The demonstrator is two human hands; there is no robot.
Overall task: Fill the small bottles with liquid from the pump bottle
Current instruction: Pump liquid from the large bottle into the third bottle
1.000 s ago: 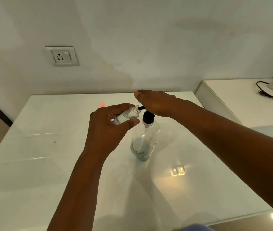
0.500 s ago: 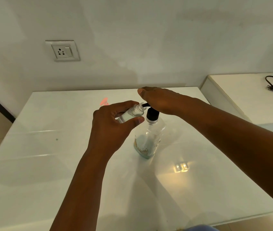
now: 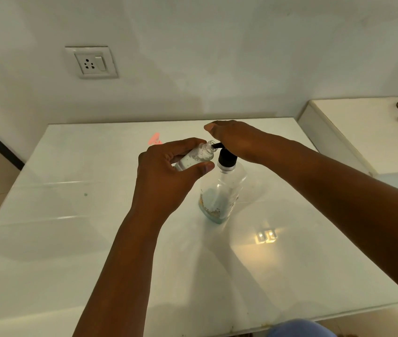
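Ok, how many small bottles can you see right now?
1. The small bottle is tilted in the left hand, mouth at the pump bottle spout. Others may be out of view.

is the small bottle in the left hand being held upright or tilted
Tilted. The left hand holds the small bottle slanted, its open mouth raised toward the black nozzle of the pump bottle.

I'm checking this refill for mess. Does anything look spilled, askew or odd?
No spill shows on the table. The small bottle is tilted by the left hand, mouth at the pump bottle spout. The pump bottle's liquid is low.
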